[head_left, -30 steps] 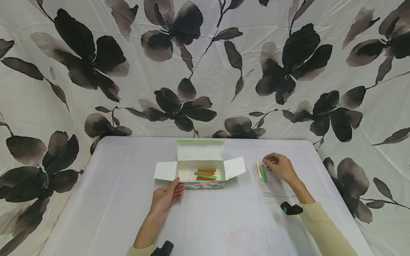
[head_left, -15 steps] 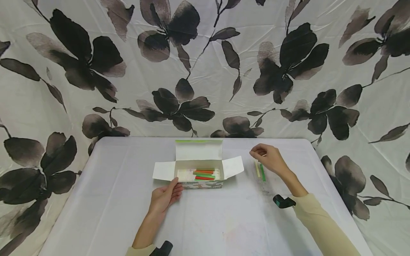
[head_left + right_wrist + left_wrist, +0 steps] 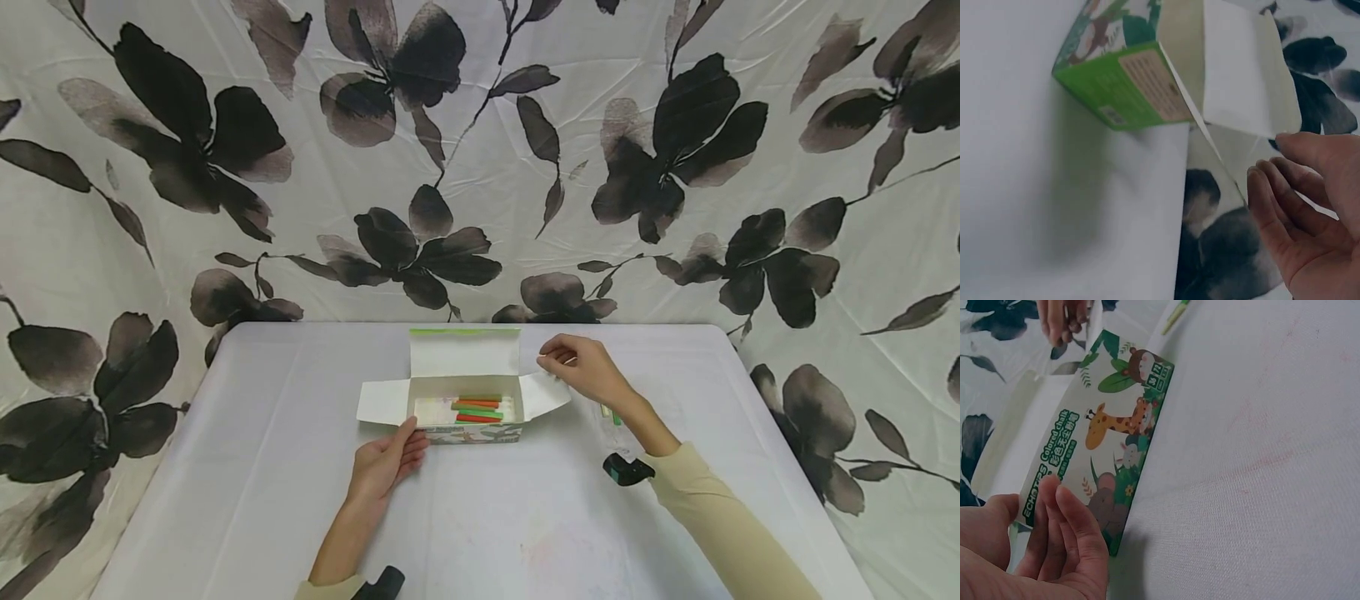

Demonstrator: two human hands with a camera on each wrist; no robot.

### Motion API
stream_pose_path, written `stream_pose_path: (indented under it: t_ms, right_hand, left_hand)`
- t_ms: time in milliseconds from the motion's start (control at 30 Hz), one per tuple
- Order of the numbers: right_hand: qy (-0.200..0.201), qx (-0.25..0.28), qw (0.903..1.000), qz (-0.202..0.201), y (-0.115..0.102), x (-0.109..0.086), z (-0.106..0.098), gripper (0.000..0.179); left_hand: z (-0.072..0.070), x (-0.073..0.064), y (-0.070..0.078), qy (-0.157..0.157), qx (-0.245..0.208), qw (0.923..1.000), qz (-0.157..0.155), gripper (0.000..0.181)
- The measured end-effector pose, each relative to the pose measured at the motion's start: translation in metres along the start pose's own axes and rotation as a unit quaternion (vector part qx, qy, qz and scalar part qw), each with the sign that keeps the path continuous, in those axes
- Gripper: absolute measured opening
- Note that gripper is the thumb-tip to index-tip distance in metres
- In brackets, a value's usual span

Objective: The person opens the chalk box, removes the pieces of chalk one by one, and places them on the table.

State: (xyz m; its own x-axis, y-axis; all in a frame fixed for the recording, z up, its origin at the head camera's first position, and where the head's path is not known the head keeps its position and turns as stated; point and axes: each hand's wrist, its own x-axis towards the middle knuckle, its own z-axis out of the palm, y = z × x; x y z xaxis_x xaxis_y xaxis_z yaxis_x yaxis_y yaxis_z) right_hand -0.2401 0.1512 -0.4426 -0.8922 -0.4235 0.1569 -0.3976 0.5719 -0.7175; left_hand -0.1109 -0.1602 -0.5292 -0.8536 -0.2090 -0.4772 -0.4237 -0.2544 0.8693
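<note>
A chalk box (image 3: 468,435) printed with animals stands with its lid (image 3: 465,354) raised and both side flaps spread. Several chalk sticks (image 3: 477,408) in orange, green and red lie inside. At the near left corner my left hand (image 3: 381,465) grips the box wall, thumb at the rim and fingers along the printed front (image 3: 1122,425). My right hand (image 3: 588,367) hovers by the right flap (image 3: 538,398), fingers loosely bent, nothing visible between them. In the right wrist view its thumb is close to the lid's corner; contact cannot be told.
On the table right of the box lie a green chalk stick (image 3: 617,418) and a pale one, both partly hidden by the right forearm. A floral cloth (image 3: 517,192) hangs behind the white table (image 3: 480,517).
My right hand has moved left, from above the two loose chalk sticks to the right flap of the box. The left hand keeps its grip on the box.
</note>
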Motion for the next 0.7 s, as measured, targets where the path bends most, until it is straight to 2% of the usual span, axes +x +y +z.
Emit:
stream_pose_path:
  t_ms: [367,700]
  right_hand:
    - [-0.054,0.033,0.9964,-0.057,-0.015,0.012,0.037,0.018]
    - [-0.113,0.018,0.9902,-0.08,-0.019,0.017,0.069,0.02]
  left_hand:
    - [0.0,-0.002,0.001,0.002,-0.007,1.0,-0.001,0.052]
    - [0.003,-0.003,0.003,0.001,-0.018,0.9998,0.002,0.053]
